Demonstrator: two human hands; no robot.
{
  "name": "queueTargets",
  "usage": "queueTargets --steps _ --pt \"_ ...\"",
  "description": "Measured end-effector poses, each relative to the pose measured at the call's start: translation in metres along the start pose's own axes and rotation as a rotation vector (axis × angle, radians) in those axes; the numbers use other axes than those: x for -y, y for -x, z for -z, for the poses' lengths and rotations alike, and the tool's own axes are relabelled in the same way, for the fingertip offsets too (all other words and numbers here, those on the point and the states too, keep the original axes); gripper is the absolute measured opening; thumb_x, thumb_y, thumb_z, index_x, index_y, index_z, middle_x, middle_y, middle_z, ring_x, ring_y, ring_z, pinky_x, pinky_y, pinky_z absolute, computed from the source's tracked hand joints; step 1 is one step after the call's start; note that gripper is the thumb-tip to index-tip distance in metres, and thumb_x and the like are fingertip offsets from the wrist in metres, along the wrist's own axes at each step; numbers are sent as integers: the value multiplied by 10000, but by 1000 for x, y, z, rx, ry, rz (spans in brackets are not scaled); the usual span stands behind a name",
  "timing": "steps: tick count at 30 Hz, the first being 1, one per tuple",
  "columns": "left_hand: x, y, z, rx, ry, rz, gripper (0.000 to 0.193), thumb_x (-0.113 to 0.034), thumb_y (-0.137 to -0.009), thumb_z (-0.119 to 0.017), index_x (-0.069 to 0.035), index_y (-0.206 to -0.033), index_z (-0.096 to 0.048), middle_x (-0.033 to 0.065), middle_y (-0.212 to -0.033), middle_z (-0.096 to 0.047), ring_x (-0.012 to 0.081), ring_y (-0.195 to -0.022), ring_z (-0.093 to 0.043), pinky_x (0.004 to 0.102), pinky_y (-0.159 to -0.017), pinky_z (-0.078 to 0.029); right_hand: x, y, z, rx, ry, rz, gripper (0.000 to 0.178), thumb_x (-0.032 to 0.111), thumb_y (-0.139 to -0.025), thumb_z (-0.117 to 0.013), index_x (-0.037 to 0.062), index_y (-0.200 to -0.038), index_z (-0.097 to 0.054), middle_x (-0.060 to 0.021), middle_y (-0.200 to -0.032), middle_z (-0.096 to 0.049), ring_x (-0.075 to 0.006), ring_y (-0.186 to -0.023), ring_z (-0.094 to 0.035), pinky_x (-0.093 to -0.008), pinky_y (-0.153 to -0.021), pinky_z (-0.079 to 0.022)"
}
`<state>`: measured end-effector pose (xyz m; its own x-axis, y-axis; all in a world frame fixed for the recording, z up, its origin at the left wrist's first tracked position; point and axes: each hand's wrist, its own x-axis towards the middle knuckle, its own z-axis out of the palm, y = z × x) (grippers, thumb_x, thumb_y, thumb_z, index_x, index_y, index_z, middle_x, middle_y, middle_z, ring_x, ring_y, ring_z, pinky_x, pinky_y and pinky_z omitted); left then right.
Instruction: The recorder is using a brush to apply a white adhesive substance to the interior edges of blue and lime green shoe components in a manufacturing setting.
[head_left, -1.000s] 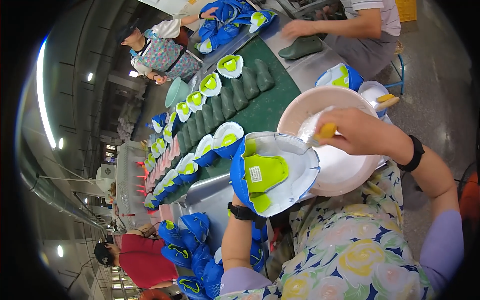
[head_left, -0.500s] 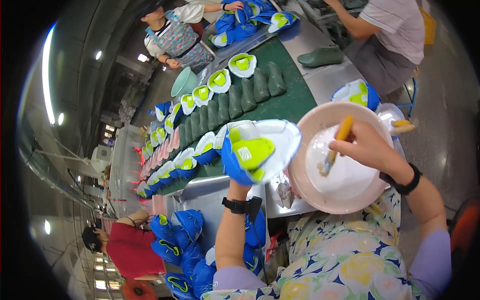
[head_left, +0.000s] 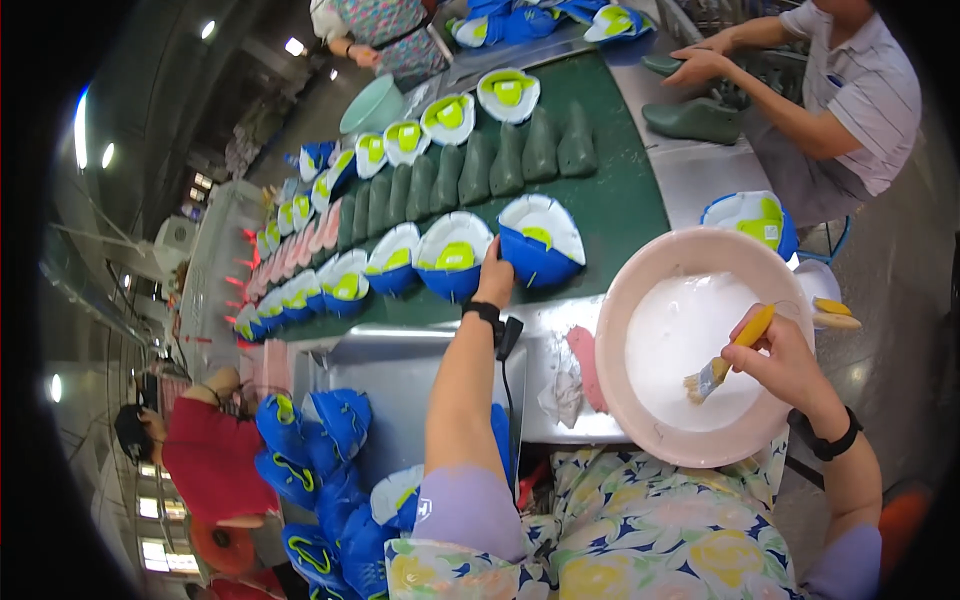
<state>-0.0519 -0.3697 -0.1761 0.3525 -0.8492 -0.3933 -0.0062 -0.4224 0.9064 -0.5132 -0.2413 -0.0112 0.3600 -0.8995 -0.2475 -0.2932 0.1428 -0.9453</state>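
My left hand (head_left: 495,276) is at the near edge of the green belt, its fingers closed at the left edge of a blue and white shoe upper (head_left: 545,255) with a lime-green tongue. The upper stands on the belt at the right end of the near row, and another shoe upper (head_left: 453,258) is just left of my hand. Some of those fingers are hidden. In my right hand (head_left: 785,365) is a paintbrush (head_left: 722,368) with a yellow handle, its bristles pointing down over white liquid (head_left: 665,345) in a pink basin (head_left: 625,420).
Dark green shoe lasts (head_left: 475,172) line the belt (head_left: 630,185) between two rows of uppers. Blue uppers (head_left: 340,500) pile up at lower left. Beside the basin lie a crumpled rag (head_left: 562,398) and a yellow-handled brush (head_left: 835,306). Co-workers are at the far side and left.
My left hand has carried the shoe upper from in front of me to the belt, where it now stands. My right hand and the brush have moved right and lower over the basin.
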Motion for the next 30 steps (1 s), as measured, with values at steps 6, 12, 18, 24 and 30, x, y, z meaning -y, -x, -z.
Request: queueTargets --steps 6,12,18,24,30 --pt "-63 89 77 121 -401 -210 602 67 -872 -457 -59 -1460 -429 204 -1341 -570 241 -1002 -684 348 -823 -580 -11 -19 6 -21 281 97 210 107 -873 -728 -24 -995 -616 -63 -821 -653 -108 -752 -630 -253 -683 -510" --pt "-46 239 172 442 -969 -403 666 106 -769 -500 -94 -1404 -521 138 -1371 -572 296 -1181 -601 384 -1005 -500 -13 -53 -32 76 303 287 166 66 -903 -692 -43 -981 -593 -76 -796 -645 -100 -751 -635 -257 -661 -508" --pt "24 280 159 50 -1324 -363 476 -21 -821 -626 -112 -1287 -583 200 -1316 -565 380 -1214 -551 445 -981 -496 0 -33 -75 494 572 325 228 155 -822 -740 -2 -953 -639 -196 -854 -686 -322 -782 -690 -375 -734 -529" --pt "49 259 245 -396 -1337 75 594 -181 -806 -735 -105 -1354 -518 190 -1161 -609 414 -1032 -618 478 -857 -528 9 -8 -27 277 501 446 155 62 -831 -721 -11 -916 -615 -147 -861 -676 -276 -779 -675 -346 -752 -522" --pt "31 277 214 -84 -1634 -647 656 -97 -775 -713 -183 -1399 -532 145 -1294 -597 338 -1225 -551 468 -1005 -460 4 -25 -39 99 376 414 148 66 -867 -717 -21 -904 -603 -113 -887 -667 -205 -761 -667 -301 -722 -527"
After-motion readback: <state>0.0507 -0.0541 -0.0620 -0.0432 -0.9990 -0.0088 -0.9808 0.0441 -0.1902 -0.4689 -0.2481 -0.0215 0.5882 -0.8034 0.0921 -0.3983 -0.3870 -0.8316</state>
